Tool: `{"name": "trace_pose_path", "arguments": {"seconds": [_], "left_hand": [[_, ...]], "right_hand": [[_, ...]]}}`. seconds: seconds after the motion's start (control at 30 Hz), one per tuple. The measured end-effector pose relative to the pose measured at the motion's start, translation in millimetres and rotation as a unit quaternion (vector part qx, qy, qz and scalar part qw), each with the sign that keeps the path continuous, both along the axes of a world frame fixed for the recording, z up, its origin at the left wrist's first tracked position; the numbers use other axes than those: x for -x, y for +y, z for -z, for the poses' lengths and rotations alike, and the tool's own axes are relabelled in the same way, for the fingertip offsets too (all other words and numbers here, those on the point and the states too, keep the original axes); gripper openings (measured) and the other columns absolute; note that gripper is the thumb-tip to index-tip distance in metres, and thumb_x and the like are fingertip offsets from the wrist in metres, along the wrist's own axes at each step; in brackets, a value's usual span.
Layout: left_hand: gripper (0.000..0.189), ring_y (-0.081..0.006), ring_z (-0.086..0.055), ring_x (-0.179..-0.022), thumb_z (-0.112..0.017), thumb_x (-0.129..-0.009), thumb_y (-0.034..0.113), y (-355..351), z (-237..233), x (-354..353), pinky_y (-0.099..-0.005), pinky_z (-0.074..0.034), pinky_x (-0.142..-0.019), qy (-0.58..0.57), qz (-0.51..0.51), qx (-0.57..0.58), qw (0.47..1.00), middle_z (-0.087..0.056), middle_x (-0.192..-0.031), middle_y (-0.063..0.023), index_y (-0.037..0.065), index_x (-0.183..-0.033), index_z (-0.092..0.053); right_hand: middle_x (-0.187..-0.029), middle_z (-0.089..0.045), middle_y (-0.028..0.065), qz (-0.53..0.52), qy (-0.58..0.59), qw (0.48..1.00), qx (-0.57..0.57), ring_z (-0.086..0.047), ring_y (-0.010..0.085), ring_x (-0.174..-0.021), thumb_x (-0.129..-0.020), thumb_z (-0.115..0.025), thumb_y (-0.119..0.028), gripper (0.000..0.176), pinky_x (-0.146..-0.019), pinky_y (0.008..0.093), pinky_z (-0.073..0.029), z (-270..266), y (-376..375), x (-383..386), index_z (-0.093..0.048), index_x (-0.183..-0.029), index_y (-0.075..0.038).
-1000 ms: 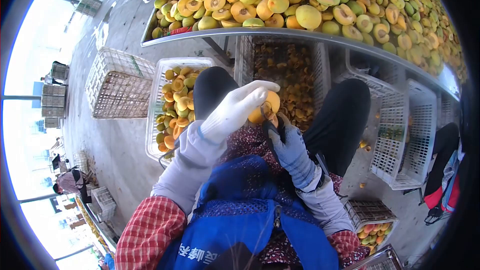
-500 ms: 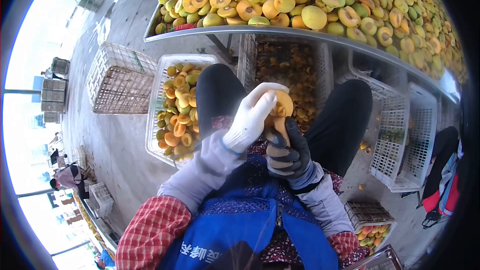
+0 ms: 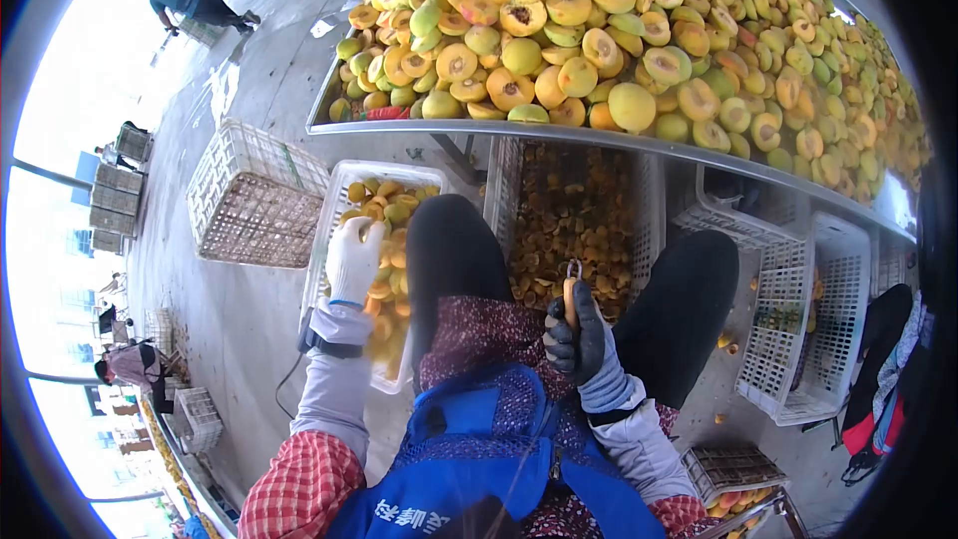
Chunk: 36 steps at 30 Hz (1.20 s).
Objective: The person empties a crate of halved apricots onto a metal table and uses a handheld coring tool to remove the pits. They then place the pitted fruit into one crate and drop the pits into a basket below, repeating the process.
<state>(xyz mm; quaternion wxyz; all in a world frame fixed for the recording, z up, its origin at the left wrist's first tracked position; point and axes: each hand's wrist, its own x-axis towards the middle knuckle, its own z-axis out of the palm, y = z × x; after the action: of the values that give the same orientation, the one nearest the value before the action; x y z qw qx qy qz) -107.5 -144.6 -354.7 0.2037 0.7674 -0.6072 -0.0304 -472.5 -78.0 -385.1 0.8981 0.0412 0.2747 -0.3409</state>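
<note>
My left hand [image 3: 353, 262], in a white knitted glove, hangs over the left side of a white crate [image 3: 334, 180] filled with peach halves [image 3: 391, 284]. Its thumb and fingers are a little apart, with yellow fruit showing between or beneath them. A yellow smear lies below it in the crate. Wrapped in a grey and black glove, my right hand [image 3: 579, 339] grips the wooden handle of a pitting tool [image 3: 571, 294]. The tool's metal loop points away from me, above a crate [image 3: 649, 225] of brown-orange scraps between my knees.
A metal-edged table [image 3: 479, 127] heaped with halved peaches [image 3: 619, 50] stands in front. An upturned crate [image 3: 254, 195] sits at left; nested crates [image 3: 803, 319] stand at right. Another crate [image 3: 733, 469] with fruit is at lower right. A person [image 3: 195, 0] bends in the far left background.
My left hand has moved left from the peach half at the tool to above the crate of halves. My right hand has lowered slightly, still holding the tool. The view has tilted up.
</note>
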Motion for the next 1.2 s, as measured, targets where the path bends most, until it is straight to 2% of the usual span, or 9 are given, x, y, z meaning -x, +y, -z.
{"name": "trace_pose_path", "arguments": {"seconds": [0.13, 0.2, 0.27, 0.47, 0.57, 0.7, 0.9, 1.1, 1.2], "left_hand": [[0.025, -0.0344, -0.066, -0.086, -0.063, -0.088, 0.028, -78.6, -36.4, 91.4, -0.0396, -0.051, -0.079, 0.179, 0.062, 0.047, 0.981, -0.068, -0.09, -0.0165, 0.005, -0.095, -0.069], [0.036, -0.0271, -0.067, -0.088, -0.067, -0.087, 0.029, -149.3, -27.4, 99.9, -0.0348, -0.051, -0.08, 0.079, 0.068, 0.113, 0.988, -0.069, -0.096, -0.0158, 0.0, -0.109, -0.065], [0.055, -0.0336, -0.065, -0.097, -0.073, -0.081, 0.033, -220.9, -21.1, 99.2, -0.0398, -0.051, -0.085, -0.017, 0.021, 0.135, 0.99, -0.067, -0.106, -0.0193, 0.005, -0.124, -0.056], [0.06, -0.0358, -0.064, -0.097, -0.08, -0.07, 0.022, -287.2, 17.0, 76.1, -0.0423, -0.051, -0.083, 0.126, 0.095, 0.121, 0.98, -0.064, -0.104, -0.0192, 0.005, -0.12, -0.053], [0.06, -0.0289, -0.064, -0.086, -0.081, -0.071, 0.023, -260.7, -2.4, 80.2, -0.0378, -0.051, -0.082, 0.119, 0.066, 0.171, 0.976, -0.063, -0.098, -0.017, 0.002, -0.117, -0.049], [0.044, -0.0118, -0.057, -0.086, -0.077, -0.08, 0.013, -155.7, -46.1, 137.8, -0.0258, -0.051, -0.069, 0.436, 0.02, 0.072, 0.897, -0.058, -0.096, -0.0087, -0.003, -0.108, -0.048], [0.035, -0.0064, -0.053, -0.078, -0.076, -0.081, 0.01, -25.5, -26.1, 202.0, -0.0202, -0.046, -0.066, 0.592, 0.048, -0.034, 0.804, -0.055, -0.091, -0.0031, 0.003, -0.099, -0.047], [0.05, -0.0079, -0.061, -0.078, -0.058, -0.096, 0.036, -7.3, -60.6, 175.7, -0.0177, -0.047, -0.064, 0.567, 0.17, -0.218, 0.776, -0.062, -0.098, -0.0053, 0.002, -0.129, -0.045], [0.052, -0.0098, -0.062, -0.081, -0.053, -0.098, 0.041, -3.6, -52.3, 183.6, -0.0227, -0.051, -0.067, 0.596, 0.209, -0.145, 0.762, -0.064, -0.103, -0.0066, 0.002, -0.131, -0.049]], "right_hand": [[-0.059, -0.038, -0.0031, -0.005, 0.101, 0.995, -0.013, -0.035, 0.0094, -0.043, -0.097, -0.045, -0.059, 0.046, -0.036, 0.023, -0.028, -3.2, -9.5, -8.2, -0.056, -0.093, -0.015], [-0.058, -0.039, -0.0039, -0.005, 0.135, 0.991, -0.004, -0.033, 0.0089, -0.041, -0.096, -0.045, -0.06, 0.047, -0.035, 0.0234, -0.027, -0.2, -13.2, -11.9, -0.056, -0.091, -0.015], [-0.058, -0.038, -0.0044, 0.001, 0.089, 0.996, -0.025, -0.032, 0.0088, -0.041, -0.097, -0.044, -0.061, 0.048, -0.036, 0.0234, -0.026, 5.8, -16.8, -9.0, -0.057, -0.092, -0.015], [-0.057, -0.039, -0.0047, 0.02, -0.045, 0.998, -0.043, -0.033, 0.0085, -0.041, -0.097, -0.042, -0.061, 0.05, -0.037, 0.0232, -0.027, 21.9, -26.2, -0.9, -0.061, -0.095, -0.014], [-0.059, -0.044, -0.0034, 0.027, 0.048, 0.998, -0.028, -0.038, 0.0091, -0.042, -0.098, -0.045, -0.057, 0.046, -0.037, 0.0238, -0.031, 10.4, -28.8, -1.5, -0.06, -0.097, -0.014], [-0.062, -0.05, -0.0014, 0.036, 0.23, 0.97, 0.074, -0.046, 0.0113, -0.045, -0.099, -0.052, -0.046, 0.033, -0.039, 0.0254, -0.037, -19.7, -42.2, -13.3, -0.057, -0.101, -0.013], [-0.082, -0.062, 0.0026, 0.196, 0.266, 0.929, 0.167, -0.058, 0.0096, -0.062, -0.09, -0.066, -0.009, 0.03, -0.054, 0.0209, -0.047, -31.1, -60.4, -34.8, -0.054, -0.117, -0.004], [-0.088, -0.064, 0.0051, 0.115, 0.28, 0.903, 0.304, -0.06, 0.008, -0.067, -0.087, -0.069, -0.009, 0.033, -0.057, 0.0215, -0.048, -65.6, -61.3, -9.7, -0.056, -0.116, 0.0], [-0.09, -0.066, 0.007, 0.082, 0.338, 0.848, 0.401, -0.061, 0.0081, -0.068, -0.089, -0.068, -0.014, 0.031, -0.058, 0.0227, -0.048, -63.3, -52.2, -3.8, -0.056, -0.114, -0.001]]}}
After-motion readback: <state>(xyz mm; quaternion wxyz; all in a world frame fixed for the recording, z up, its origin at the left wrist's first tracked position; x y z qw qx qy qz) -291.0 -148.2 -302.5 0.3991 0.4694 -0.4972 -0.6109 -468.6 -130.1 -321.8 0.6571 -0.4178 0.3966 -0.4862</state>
